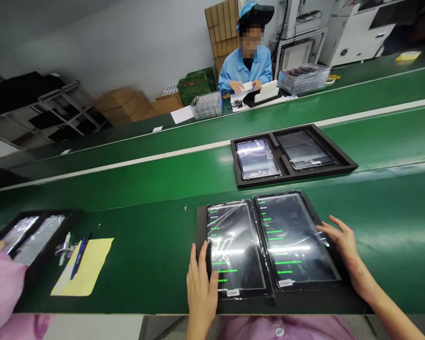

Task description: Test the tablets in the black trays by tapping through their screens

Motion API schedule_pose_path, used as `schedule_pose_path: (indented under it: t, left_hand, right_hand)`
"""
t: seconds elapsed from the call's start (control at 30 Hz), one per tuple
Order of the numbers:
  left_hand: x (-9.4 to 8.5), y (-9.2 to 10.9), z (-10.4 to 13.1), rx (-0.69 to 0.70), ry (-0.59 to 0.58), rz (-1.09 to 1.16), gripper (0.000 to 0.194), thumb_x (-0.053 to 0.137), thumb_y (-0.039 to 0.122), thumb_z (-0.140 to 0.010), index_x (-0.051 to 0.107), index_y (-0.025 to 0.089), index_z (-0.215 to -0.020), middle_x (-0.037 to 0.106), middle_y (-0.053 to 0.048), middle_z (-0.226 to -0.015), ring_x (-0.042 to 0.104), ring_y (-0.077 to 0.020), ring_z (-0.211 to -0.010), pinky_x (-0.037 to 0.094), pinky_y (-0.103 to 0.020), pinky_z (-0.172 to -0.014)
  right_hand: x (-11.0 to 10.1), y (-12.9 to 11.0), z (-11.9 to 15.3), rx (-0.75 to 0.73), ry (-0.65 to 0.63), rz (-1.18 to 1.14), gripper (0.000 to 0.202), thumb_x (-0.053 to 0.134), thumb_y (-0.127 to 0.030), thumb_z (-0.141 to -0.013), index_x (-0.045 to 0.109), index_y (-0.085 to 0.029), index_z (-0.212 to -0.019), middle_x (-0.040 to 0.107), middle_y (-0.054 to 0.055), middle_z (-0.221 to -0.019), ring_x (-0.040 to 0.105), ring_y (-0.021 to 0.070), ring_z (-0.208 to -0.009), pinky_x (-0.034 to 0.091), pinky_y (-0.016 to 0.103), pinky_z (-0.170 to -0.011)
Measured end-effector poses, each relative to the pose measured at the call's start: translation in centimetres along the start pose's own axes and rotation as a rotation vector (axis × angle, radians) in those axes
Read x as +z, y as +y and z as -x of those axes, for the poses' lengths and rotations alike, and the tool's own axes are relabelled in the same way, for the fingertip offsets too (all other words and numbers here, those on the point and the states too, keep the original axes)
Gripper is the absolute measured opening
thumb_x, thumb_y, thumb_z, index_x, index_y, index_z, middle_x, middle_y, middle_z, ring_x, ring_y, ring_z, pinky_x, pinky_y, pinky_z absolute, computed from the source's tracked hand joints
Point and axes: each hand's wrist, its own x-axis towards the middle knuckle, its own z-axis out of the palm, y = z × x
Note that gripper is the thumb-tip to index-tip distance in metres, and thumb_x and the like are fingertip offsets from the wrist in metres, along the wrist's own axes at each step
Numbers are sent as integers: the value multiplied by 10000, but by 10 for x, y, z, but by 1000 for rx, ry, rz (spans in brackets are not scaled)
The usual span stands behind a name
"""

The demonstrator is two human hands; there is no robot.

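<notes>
Two tablets lie side by side in a black foam tray [293,302] at the near edge of the green bench. The left tablet [239,264] and the right tablet [293,245] are lit, showing lines of green text on dark screens under shiny film. Each bears a small white label at its lower edge. My left hand [202,278] rests at the left tablet's left edge, fingers extended. At the right tablet's right edge is my right hand [343,245], fingers spread, the fingertips by the screen's border. Neither hand grips anything.
Another black tray [340,166] with two tablets sits on the green conveyor ahead. Yellow paper [94,264] with pens lies left, near a co-worker's pink sleeve [3,288] and a third tray [53,243]. Across the line, a person in blue [246,71] sits between stacked clear trays [301,80].
</notes>
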Motion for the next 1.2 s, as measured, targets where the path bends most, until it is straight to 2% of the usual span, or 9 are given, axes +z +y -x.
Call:
schedule_pose_path:
  t: [0.13, 0.23, 0.37, 0.53, 0.63, 0.8, 0.9, 1.07, 1.2]
  left_hand:
    - [-9, -17, 5, 96, 95, -49, 691, 329, 691, -984, 414, 302, -1549, 359, -104, -1639, 350, -319, -1506, 267, -525, -1235]
    - [-14, -18, 9, 247, 134, -133, 733, 268, 696, -1002, 336, 254, -1583, 357, -128, -1633, 332, -310, -1512, 280, -512, -1230]
    - [-19, -8, 12, 459, 88, -252, 779, 184, 707, -1008, 225, 220, -1615, 456, -144, -1557, 362, -310, -1476, 324, -517, -1182]
    - [-21, -2, 12, 600, 99, -409, 726, 195, 640, -1031, 212, 208, -1614, 615, -116, -1400, 461, -313, -1343, 108, -556, -1221]
    - [-20, -4, 14, 624, 104, -481, 706, 236, 628, -1024, 251, 227, -1605, 664, -99, -1326, 534, -307, -1222, 93, -538, -1203]
    - [-16, -6, 17, 595, 316, -425, 744, 166, 647, -1012, 288, 189, -1585, 618, -148, -1332, 537, -319, -1209, 206, -523, -1147]
    - [-14, -4, 15, 513, 271, -446, 733, 147, 661, -1014, 344, 208, -1554, 560, -155, -1401, 519, -315, -1262, 223, -509, -1140]
    - [-14, -4, 10, 426, 153, -416, 719, 186, 667, -1018, 301, 232, -1579, 480, -164, -1503, 479, -316, -1347, 323, -504, -1103]
    - [-20, -4, 5, 327, 1, -345, 645, 454, 556, -982, 369, 286, -1561, 488, -126, -1520, 467, -317, -1372, 403, -510, -1075]
  right_hand:
    - [7, -36, 13, -90, -145, 22, 848, 279, -893, -982, 711, -227, -1283, 105, 93, -1631, 191, 469, -1455, 247, 628, -1185]
    - [10, -50, 17, -85, -141, 64, 843, 304, -893, -975, 724, -223, -1267, 129, 98, -1620, 154, 494, -1450, 207, 695, -1175]
    - [11, -40, 16, -119, -46, 38, 768, 312, -876, -987, 631, -251, -1299, 219, 120, -1590, 228, 488, -1424, 281, 714, -1121]
    - [11, -14, 18, -178, -16, 12, 697, 339, -841, -1008, 483, -250, -1350, 275, 163, -1560, 286, 474, -1404, 378, 674, -1050]
    - [15, 2, 23, -136, 42, -43, 695, 347, -851, -993, 482, -242, -1300, 308, 182, -1535, 324, 469, -1382, 415, 664, -1006]
    - [23, 33, 23, -105, 164, -180, 701, 449, -890, -913, 502, -245, -1181, 410, 193, -1429, 401, 477, -1320, 541, 554, -802]
    - [23, 34, 17, -103, 167, -184, 705, 473, -891, -902, 515, -249, -1192, 423, 187, -1416, 428, 468, -1294, 537, 571, -829]
    - [19, 9, 11, -58, 65, -186, 660, 427, -822, -991, 486, -255, -1322, 341, 164, -1512, 363, 436, -1368, 446, 615, -1023]
    - [18, 6, 10, -65, 60, -197, 643, 419, -798, -1004, 481, -247, -1331, 350, 166, -1502, 346, 430, -1384, 444, 595, -1036]
